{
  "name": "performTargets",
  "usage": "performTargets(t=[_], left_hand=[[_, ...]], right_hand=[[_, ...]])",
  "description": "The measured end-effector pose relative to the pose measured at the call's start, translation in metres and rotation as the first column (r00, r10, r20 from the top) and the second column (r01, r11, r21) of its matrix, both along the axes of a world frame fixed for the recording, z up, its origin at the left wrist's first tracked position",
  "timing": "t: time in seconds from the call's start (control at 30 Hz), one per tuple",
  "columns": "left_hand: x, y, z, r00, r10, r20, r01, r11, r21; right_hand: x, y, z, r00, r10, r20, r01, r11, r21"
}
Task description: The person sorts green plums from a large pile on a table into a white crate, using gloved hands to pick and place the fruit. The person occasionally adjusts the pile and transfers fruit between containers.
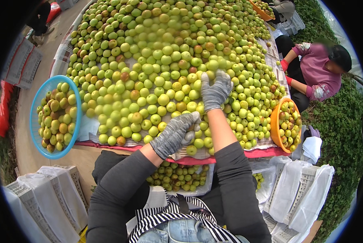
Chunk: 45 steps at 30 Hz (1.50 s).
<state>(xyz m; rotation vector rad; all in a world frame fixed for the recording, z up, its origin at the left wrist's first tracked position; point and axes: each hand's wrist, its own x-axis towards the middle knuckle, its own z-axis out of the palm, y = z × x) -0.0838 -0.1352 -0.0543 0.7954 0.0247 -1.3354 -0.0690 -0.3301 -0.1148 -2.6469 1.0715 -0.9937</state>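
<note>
A broad heap of green jujubes [151,100], some with brown patches, covers the cloth-topped table before me. My left hand [177,132], in a grey knit glove, is near the table's front edge with its fingers curled around a jujube that is mostly hidden. Farther in, my right hand [217,90], gloved alike, reaches palm down into the heap. Its thumb and fingers are apart, and a jujube [211,75] shows between them, at the fingertips. Under the table edge, in front of my lap, a lined crate [210,182] holds more jujubes.
A blue plastic basket [54,157] of browner jujubes stands at left, an orange basket [275,121] at right. White-draped crates [52,194] flank me, with more crates [294,194] at right. Beyond the table's right side sits a person in a purple top [318,70].
</note>
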Motion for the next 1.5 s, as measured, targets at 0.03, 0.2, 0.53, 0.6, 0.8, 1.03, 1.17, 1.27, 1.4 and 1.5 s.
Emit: performTargets(t=[0.03, 0.2, 0.53, 0.6, 0.8, 1.03, 1.17, 1.27, 1.4, 1.5], left_hand=[[0.004, 0.0, 0.001, 0.999, 0.039, -0.02, -0.038, 0.999, 0.025], [0.035, 0.003, 0.008, 0.944, 0.324, -0.067, -0.314, 0.941, 0.128], [0.079, 0.028, 0.018, 0.75, 0.648, -0.134, -0.661, 0.743, -0.107], [0.077, 0.024, 0.018, 0.739, 0.661, -0.127, -0.67, 0.741, -0.043], [0.067, 0.014, 0.01, 0.753, 0.645, -0.132, -0.64, 0.764, 0.087], [0.073, 0.012, 0.0, 0.706, 0.683, -0.185, -0.679, 0.728, 0.095], [0.069, 0.013, -0.001, 0.71, 0.638, -0.299, -0.654, 0.755, 0.058], [0.064, 0.014, -0.001, 0.823, 0.51, -0.251, -0.525, 0.851, 0.011], [0.057, 0.011, -0.006, 0.885, 0.41, -0.219, -0.422, 0.907, -0.005], [0.058, 0.009, -0.014, 0.906, 0.373, -0.2, -0.383, 0.924, -0.012]], right_hand=[[0.011, 0.003, 0.001, 0.996, 0.086, -0.005, -0.086, 0.996, -0.009], [0.067, 0.061, -0.01, 0.896, 0.43, -0.11, -0.434, 0.9, -0.022], [0.011, 0.068, 0.036, 0.833, 0.552, -0.045, -0.532, 0.82, 0.211], [0.003, 0.057, 0.043, 0.812, 0.38, -0.444, -0.245, 0.911, 0.331], [0.032, 0.061, 0.034, 0.621, 0.381, -0.685, -0.132, 0.912, 0.388], [0.0, 0.038, 0.024, 0.873, 0.438, 0.214, -0.481, 0.708, 0.517], [-0.038, -0.01, 0.04, 0.779, -0.261, 0.57, -0.493, 0.308, 0.814], [-0.034, -0.011, 0.042, 0.973, 0.151, 0.177, -0.232, 0.584, 0.778], [0.002, 0.016, 0.043, 0.764, 0.155, -0.627, -0.068, 0.985, 0.161], [0.031, 0.02, 0.051, 0.579, 0.151, -0.801, 0.015, 0.98, 0.196]])
